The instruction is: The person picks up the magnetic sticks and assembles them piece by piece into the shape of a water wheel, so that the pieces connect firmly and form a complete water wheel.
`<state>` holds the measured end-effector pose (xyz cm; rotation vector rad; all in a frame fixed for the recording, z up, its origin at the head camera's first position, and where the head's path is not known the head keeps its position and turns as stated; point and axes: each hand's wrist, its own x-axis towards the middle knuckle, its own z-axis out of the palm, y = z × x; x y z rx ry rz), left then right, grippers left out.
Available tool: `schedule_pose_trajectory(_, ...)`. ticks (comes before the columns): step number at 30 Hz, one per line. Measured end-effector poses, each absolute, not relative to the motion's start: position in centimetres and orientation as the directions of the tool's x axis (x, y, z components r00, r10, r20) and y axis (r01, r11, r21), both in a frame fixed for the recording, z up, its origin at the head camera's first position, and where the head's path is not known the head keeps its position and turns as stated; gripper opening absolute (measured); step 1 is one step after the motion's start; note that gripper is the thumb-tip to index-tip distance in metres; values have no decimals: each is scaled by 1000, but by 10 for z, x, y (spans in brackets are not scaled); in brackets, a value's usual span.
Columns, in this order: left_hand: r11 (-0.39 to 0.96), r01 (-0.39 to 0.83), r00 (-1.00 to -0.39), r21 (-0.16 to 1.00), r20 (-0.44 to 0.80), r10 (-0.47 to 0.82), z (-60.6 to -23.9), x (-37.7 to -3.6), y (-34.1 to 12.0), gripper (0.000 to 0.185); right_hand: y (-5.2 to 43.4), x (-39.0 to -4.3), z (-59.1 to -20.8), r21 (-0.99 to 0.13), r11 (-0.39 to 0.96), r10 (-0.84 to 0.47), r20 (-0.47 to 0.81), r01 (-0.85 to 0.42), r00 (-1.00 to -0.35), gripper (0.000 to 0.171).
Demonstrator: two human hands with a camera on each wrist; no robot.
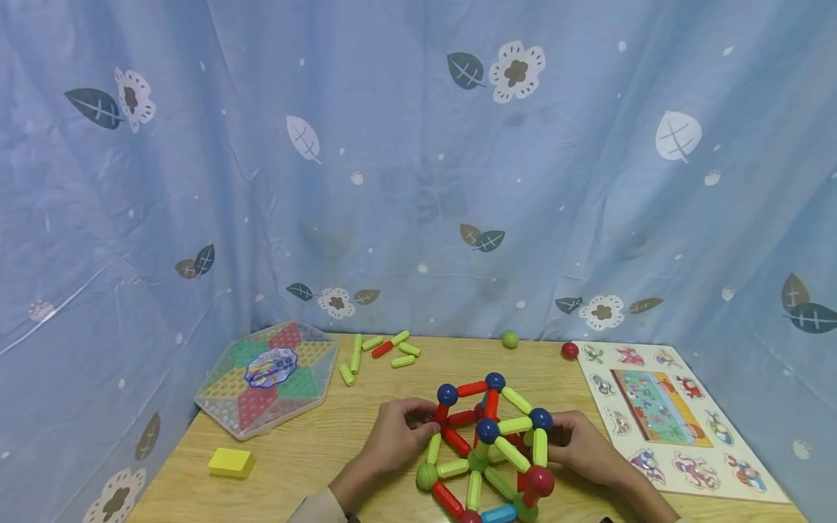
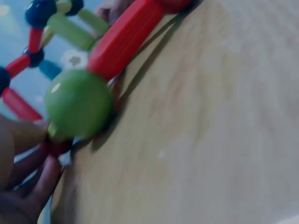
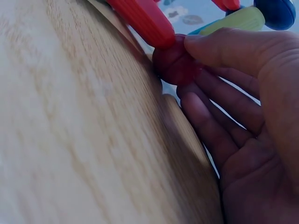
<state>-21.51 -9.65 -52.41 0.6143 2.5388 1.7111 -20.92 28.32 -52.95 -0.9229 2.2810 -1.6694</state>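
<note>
A ball-and-stick model (image 1: pixel 487 431) of blue, red and green balls joined by red, yellow-green and blue rods stands on the wooden table in the head view. My left hand (image 1: pixel 399 436) holds it low on its left side. In the left wrist view, those fingers (image 2: pixel 44 182) pinch around a dark red ball, partly hidden behind a large green ball (image 2: pixel 79 103). On the opposite side is my right hand (image 1: pixel 578 447). Its thumb and fingers grip another dark red ball (image 3: pixel 175 63) at the base, with a red rod (image 3: pixel 145 21) attached, in the right wrist view.
Loose yellow-green rods (image 1: pixel 355 356) and one red rod (image 1: pixel 382 350) lie at the back. Nearby are a green ball (image 1: pixel 510 339) and a red ball (image 1: pixel 570 351). A hexagonal board (image 1: pixel 314 396) and yellow block (image 1: pixel 232 463) sit left; a picture puzzle (image 1: pixel 654 457) lies right.
</note>
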Motion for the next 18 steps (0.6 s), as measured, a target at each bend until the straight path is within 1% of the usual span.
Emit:
schedule_pose_trajectory(2,287,270,-919,919,157,363,-524,-219,-104,27,283,-209,-530,-915,178,-573,203,-363,-794,21)
schedule_pose_trajectory(5,216,227,-897,950,118,426,-522,-227,-122,33,284,-209,-531,-917,185,-572,192,-354,-797,22)
schedule_pose_trajectory(9,118,202,-876,972,125,467,-514,-239,-149,47,284,-210,-532,-919,176,-573,197,-354,-796,22)
schedule_pose_trajectory(11,83,204,-876,976,144,460,-509,-245,-160,53,284,-210,-533,-914,166,-577,215,-371,-788,21)
schedule_pose_trajectory(13,60,214,-880,975,165,445,-504,-250,-168,54,284,-211,-534,-907,167,-579,228,-388,-783,21)
schedule_pose_trajectory(18,91,253,-896,963,198,396,-499,-271,-171,50,287,-212,-534,-892,199,-560,236,-405,-795,20)
